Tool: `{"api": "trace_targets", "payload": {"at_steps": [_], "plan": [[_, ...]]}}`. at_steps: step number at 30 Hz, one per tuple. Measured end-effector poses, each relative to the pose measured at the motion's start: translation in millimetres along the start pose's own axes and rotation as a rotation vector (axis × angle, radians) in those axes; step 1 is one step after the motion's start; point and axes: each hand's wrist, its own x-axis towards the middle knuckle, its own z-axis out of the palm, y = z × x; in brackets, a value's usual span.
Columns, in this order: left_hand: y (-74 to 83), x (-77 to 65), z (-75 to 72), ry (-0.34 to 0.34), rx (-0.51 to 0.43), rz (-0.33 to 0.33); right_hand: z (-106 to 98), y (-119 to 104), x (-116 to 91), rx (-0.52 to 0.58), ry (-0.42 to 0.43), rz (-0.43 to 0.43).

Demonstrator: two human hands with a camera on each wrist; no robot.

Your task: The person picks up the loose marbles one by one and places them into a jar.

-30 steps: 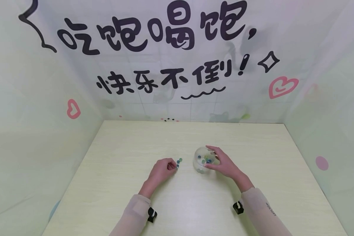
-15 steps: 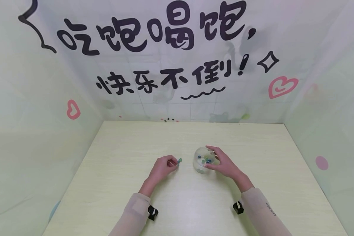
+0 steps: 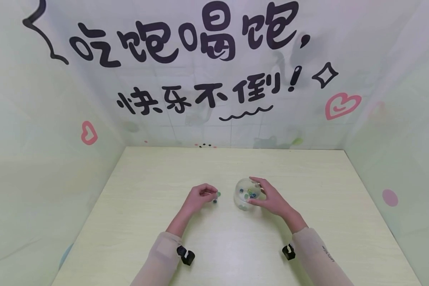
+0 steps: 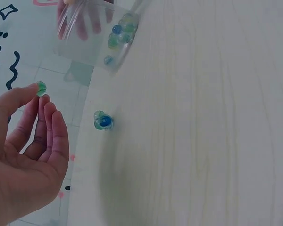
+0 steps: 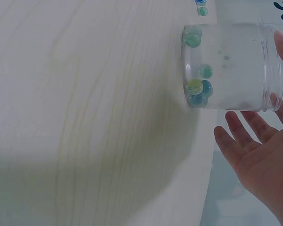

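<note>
Thumb and fingertips of my left hand [image 3: 199, 197] pinch a green glass marble [image 4: 41, 89], clearest in the left wrist view. Just by that hand, a few loose marbles lie on the table, among them a dark blue marble [image 3: 215, 201] and a green marble [image 3: 219, 194]. In the left wrist view these bunch together as one small cluster. Farther right stands a clear plastic jar [image 3: 242, 197] with several blue, green and yellowish marbles [image 5: 198, 94] at its bottom. My right hand [image 3: 273, 200] holds the jar near its rim, thumb on one side and fingers on the other.
The pale wood-grain table [image 3: 214, 250] has a white printed curtain [image 3: 214, 131] along its back edge and more curtain at both sides. A black wrist mount [image 3: 186, 255] hangs under the left sleeve, another black mount [image 3: 288, 252] by the right.
My left hand has shifted slightly away from me and to the right, over the row of loose marbles. The right hand and the jar have stayed put.
</note>
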Motion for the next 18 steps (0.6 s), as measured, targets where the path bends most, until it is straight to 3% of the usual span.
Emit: {"api": "trace_targets", "payload": {"at_steps": [18], "plan": [[33.6, 8.9, 18.0, -0.053, -0.048, 0.059, 0.0, -1.3, 0.3, 0.002, 0.002, 0.0]]}}
